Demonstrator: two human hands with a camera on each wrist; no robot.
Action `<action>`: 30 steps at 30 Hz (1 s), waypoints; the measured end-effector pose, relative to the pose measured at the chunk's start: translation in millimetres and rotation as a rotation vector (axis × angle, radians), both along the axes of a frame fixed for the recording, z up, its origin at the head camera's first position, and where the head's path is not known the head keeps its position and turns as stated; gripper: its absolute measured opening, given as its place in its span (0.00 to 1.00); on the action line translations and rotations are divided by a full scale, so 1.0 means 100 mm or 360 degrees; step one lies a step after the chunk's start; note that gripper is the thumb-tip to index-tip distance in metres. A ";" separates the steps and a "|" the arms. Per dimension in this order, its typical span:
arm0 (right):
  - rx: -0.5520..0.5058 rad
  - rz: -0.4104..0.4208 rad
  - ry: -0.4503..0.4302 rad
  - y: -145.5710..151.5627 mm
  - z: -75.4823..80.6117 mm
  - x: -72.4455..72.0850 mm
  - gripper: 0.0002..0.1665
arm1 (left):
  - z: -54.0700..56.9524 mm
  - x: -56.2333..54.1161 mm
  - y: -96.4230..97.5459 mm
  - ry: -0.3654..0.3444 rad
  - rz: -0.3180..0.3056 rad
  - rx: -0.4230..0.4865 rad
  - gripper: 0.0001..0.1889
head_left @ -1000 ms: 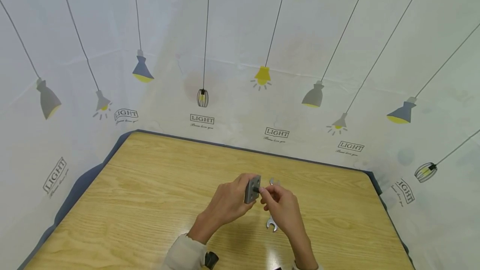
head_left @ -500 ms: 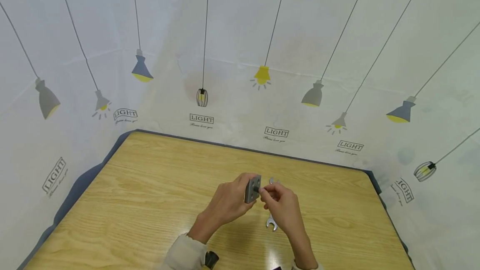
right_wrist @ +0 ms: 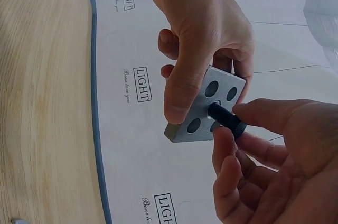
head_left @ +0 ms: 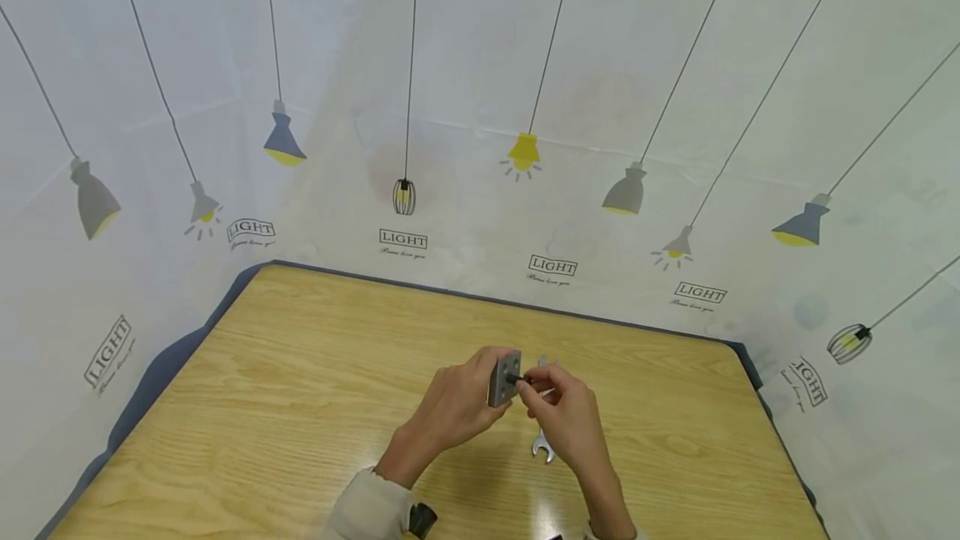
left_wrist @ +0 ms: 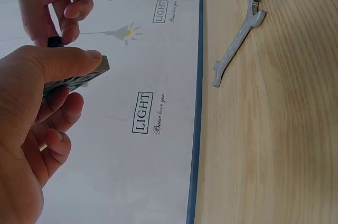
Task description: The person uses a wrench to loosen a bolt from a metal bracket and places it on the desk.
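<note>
My left hand (head_left: 453, 398) grips a grey metal plate (right_wrist: 200, 109) by its edges, thumb on one side and fingers curled behind. The block-like plate has several round holes in its face. A dark threaded bolt (right_wrist: 224, 115) stands out from the middle of that face, its tip at or in a central hole; how deep it sits cannot be seen. My right hand (head_left: 567, 419) pinches the bolt's head between thumb and fingertips. Both hands hold the parts above the table. In the left wrist view, the plate is seen edge-on and the bolt mostly hidden by fingers.
A silver open-ended wrench (left_wrist: 235, 44) lies on the wooden table (head_left: 300, 373), partly behind my right hand in the head view. A white curtain (head_left: 465, 107) printed with lamps surrounds the table's back and sides.
My right fingers have shifted slightly at the bolt's head, thumb lower and forefinger raised, so more of the bolt shows. The left hand and plate stay nearly still.
</note>
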State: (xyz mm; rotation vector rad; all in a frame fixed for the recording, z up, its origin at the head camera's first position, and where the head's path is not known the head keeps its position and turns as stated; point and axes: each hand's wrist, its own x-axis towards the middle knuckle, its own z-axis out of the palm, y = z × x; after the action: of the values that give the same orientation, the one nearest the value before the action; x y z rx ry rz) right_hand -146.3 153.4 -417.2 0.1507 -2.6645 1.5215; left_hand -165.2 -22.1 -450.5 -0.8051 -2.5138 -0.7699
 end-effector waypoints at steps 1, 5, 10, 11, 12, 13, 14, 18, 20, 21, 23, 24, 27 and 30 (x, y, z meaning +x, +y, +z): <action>0.0002 0.0003 0.0005 0.00 0.00 0.00 0.09 | 0.00 0.00 0.00 0.0004 0.0001 0.0000 0.34; 0.0010 0.0007 0.0017 0.00 -0.01 0.00 0.09 | -0.01 0.00 -0.01 0.0000 0.0003 0.0001 0.34; 0.0030 0.0018 0.0049 0.01 -0.02 0.00 0.09 | -0.02 -0.01 -0.01 -0.0012 0.0009 0.0000 0.33; 0.0036 0.0022 0.0058 0.01 -0.02 0.00 0.09 | -0.02 -0.01 -0.01 -0.0013 0.0010 -0.0002 0.33; 0.0042 0.0023 0.0065 0.01 -0.02 0.00 0.09 | -0.02 -0.01 -0.01 -0.0015 0.0009 -0.0003 0.33; 0.0047 0.0025 0.0072 0.01 -0.02 -0.01 0.09 | -0.02 -0.01 -0.02 -0.0016 0.0009 -0.0004 0.33; 0.0051 0.0027 0.0079 0.01 -0.02 -0.01 0.10 | -0.02 -0.01 -0.02 -0.0017 0.0010 -0.0006 0.33; 0.0065 0.0028 0.0101 0.01 -0.03 -0.01 0.10 | -0.02 -0.01 -0.02 -0.0023 0.0008 -0.0007 0.33; 0.0075 0.0027 0.0118 0.01 -0.03 -0.01 0.11 | -0.02 -0.01 -0.02 -0.0025 0.0007 -0.0003 0.33; 0.0079 0.0026 0.0126 0.01 -0.03 -0.01 0.11 | -0.02 -0.01 -0.02 -0.0024 0.0006 -0.0002 0.33; 0.0083 0.0025 0.0140 0.01 -0.03 -0.01 0.11 | -0.02 -0.01 -0.02 -0.0015 0.0010 -0.0005 0.33; 0.0084 0.0025 0.0147 0.01 -0.03 -0.01 0.11 | -0.02 -0.01 -0.02 -0.0011 0.0011 -0.0005 0.33; 0.0082 0.0025 0.0155 0.01 -0.04 -0.02 0.11 | -0.02 -0.01 -0.02 0.0004 0.0014 -0.0009 0.34; 0.0076 0.0022 0.0145 0.00 -0.04 -0.01 0.12 | -0.02 -0.01 -0.02 0.0011 0.0015 -0.0010 0.34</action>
State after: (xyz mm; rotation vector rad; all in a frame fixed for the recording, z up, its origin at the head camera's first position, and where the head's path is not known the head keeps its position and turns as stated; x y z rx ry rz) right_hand -147.7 153.8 -420.9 0.2359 -2.6353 1.4192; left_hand -166.5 -24.2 -452.6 -0.7959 -2.5134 -0.7547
